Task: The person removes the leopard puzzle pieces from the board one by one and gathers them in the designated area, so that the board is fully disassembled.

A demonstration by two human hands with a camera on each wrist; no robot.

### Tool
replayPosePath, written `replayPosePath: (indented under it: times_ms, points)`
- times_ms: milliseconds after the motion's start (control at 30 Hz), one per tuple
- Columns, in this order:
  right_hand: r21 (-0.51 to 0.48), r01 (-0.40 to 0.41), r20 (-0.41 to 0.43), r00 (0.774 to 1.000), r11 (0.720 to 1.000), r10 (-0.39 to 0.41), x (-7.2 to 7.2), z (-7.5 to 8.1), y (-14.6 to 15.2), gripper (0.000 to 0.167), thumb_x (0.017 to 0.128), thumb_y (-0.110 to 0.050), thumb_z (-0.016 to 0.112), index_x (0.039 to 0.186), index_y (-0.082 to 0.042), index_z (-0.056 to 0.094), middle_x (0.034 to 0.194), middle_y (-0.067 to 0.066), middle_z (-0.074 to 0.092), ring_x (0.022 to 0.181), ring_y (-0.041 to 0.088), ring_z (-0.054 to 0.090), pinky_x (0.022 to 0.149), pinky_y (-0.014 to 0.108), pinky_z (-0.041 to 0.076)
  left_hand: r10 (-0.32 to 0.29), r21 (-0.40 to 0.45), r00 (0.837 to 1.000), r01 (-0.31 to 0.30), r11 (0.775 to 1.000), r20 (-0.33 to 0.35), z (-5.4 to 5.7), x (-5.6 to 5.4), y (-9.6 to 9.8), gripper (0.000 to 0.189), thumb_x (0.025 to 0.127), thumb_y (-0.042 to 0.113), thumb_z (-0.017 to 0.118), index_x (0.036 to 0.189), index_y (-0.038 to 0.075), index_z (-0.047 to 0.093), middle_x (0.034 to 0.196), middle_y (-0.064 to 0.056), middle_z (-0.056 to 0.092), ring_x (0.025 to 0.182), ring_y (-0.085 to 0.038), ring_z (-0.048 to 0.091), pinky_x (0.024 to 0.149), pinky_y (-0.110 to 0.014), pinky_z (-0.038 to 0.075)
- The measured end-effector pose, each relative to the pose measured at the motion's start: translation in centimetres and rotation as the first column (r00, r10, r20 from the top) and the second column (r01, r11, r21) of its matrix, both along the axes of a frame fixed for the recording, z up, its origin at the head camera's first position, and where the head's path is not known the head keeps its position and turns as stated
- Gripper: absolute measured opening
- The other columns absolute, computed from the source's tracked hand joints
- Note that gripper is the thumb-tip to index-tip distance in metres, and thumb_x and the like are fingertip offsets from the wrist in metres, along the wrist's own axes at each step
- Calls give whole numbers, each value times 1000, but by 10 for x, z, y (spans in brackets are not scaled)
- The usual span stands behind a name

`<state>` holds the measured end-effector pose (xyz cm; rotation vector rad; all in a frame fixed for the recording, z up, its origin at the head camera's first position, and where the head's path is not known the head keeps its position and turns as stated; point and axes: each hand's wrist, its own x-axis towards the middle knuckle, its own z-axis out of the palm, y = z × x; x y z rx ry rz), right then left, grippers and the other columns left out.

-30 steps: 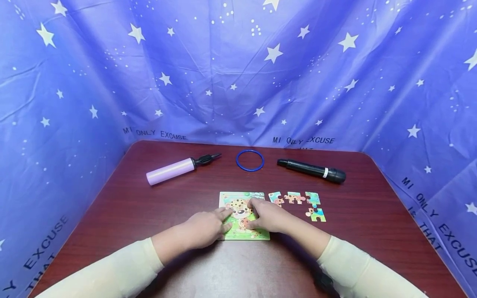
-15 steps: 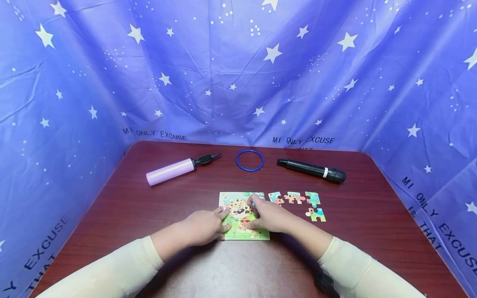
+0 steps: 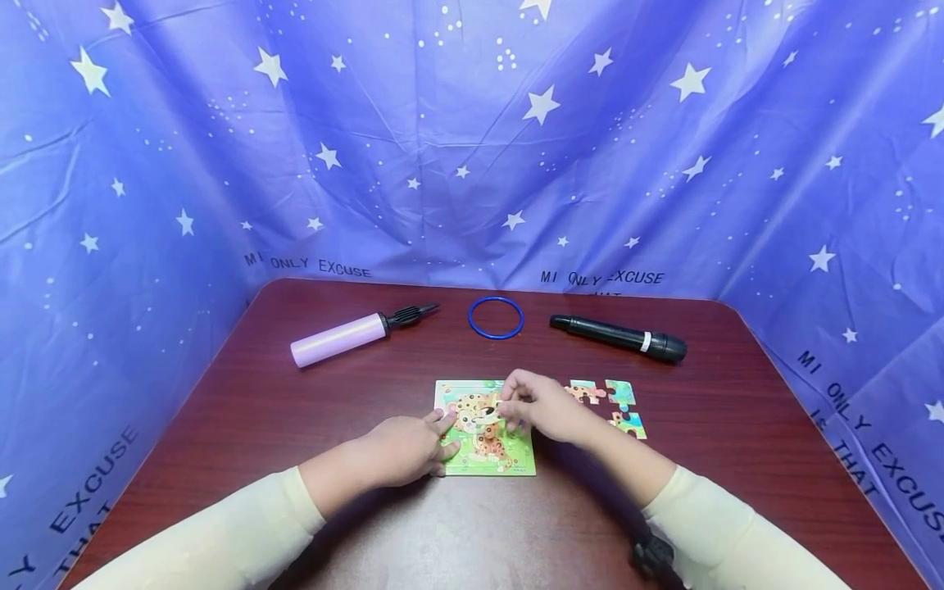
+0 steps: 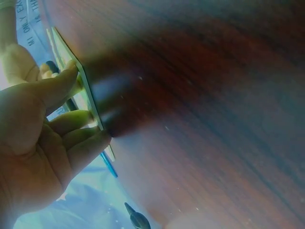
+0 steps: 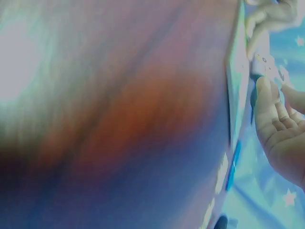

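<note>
A jigsaw board (image 3: 472, 469) with a spotted leopard picture lies on the table. My left hand (image 3: 406, 448) rests on its left side with fingers spread; in the left wrist view the fingertips (image 4: 102, 138) touch the board's edge. Above the board's right part, my right hand (image 3: 553, 407) pinches a puzzle piece (image 3: 490, 412) bearing part of the leopard's face. The right wrist view shows this piece (image 5: 269, 66) raised and tilted off the board, beyond the thumb. Loose puzzle pieces (image 3: 621, 392) lie right of the board, one group partly hidden by my right hand.
Behind the board lie a lilac hand pump (image 3: 339, 340) with a black nozzle, a blue ring (image 3: 496, 318) and a black microphone (image 3: 615, 336). A star-patterned blue curtain (image 3: 472, 205) hangs around the table (image 3: 354, 401).
My right hand has lifted a leopard-face piece from the board and moved slightly right and up, now covering the nearest loose piece. My left hand stays on the board.
</note>
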<state>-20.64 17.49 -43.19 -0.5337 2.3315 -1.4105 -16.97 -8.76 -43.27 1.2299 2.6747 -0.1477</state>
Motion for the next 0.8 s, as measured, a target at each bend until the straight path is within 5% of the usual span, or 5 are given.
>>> replayPosePath:
  times_ms: [333, 600, 800]
  points:
    - [39, 136, 57, 989, 990, -138, -7, 14, 75, 17, 96, -13, 62, 102, 2, 55, 82, 17, 65, 68, 25, 66, 60, 42, 59, 17, 2, 999, -17, 1000, 29, 4, 1, 0, 45, 93, 43, 61, 136, 30, 60, 155, -12, 38, 140, -29, 42, 94, -44, 54]
    - [121, 205, 163, 961, 971, -223, -3, -1, 114, 15, 97, -9, 59, 101, 4, 54, 79, 14, 63, 60, 21, 62, 50, 32, 53, 16, 1, 999, -16, 1000, 35, 6, 1, 1, 45, 93, 42, 61, 136, 29, 60, 155, -13, 39, 140, -30, 43, 96, -44, 53]
    - [193, 184, 106, 973, 964, -207, -1, -8, 125, 15, 95, -10, 60, 93, 4, 55, 72, 9, 58, 54, 16, 53, 46, 27, 46, 8, 11, 1000, -8, 1000, 26, 3, 1, 1, 45, 93, 42, 61, 136, 28, 60, 154, -14, 40, 139, -30, 44, 96, -44, 53]
